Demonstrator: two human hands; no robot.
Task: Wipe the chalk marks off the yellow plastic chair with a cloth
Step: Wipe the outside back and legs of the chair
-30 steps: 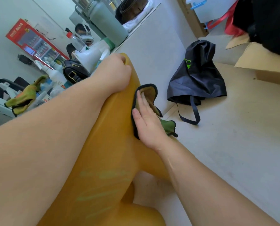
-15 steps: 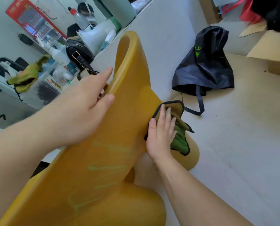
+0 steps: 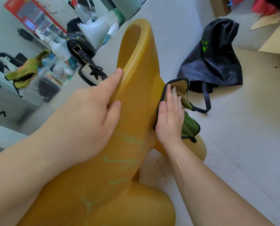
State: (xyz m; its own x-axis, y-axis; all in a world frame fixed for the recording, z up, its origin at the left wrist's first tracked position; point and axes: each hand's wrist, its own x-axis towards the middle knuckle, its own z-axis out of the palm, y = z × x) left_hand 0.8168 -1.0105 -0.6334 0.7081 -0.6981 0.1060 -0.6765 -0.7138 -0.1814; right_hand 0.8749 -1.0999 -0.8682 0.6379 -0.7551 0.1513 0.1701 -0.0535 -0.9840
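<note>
The left hand (image 3: 88, 118) grips the upper edge of the yellow plastic chair (image 3: 136, 88): the fingers lie close together and wrap over the rim, the index fingertip reaching up along the edge, while the thumb presses flat against the broad yellow face below it. The left forearm runs in from the lower left and covers much of the chair's near side.

The right hand (image 3: 170, 118) lies flat, palm down, on a cloth (image 3: 178, 85), its fingers straight and only slightly parted, pressing the cloth against the chair's right edge. The cloth is tan on the upper fold with a dark border, and a green part hangs out from under the heel of the hand; how much of it is trapped under the palm cannot be made out. The right forearm comes in from the lower right, wrist nearly straight.

Pale green chalk marks (image 3: 119, 160) streak the yellow surface between the two forearms, below both hands and apart from the cloth.

On the pale floor (image 3: 242, 144) beyond the right hand slumps a dark drawstring bag (image 3: 217, 59) with green print. A black handbag (image 3: 80, 48) sits near the chair's top, left of it.
</note>
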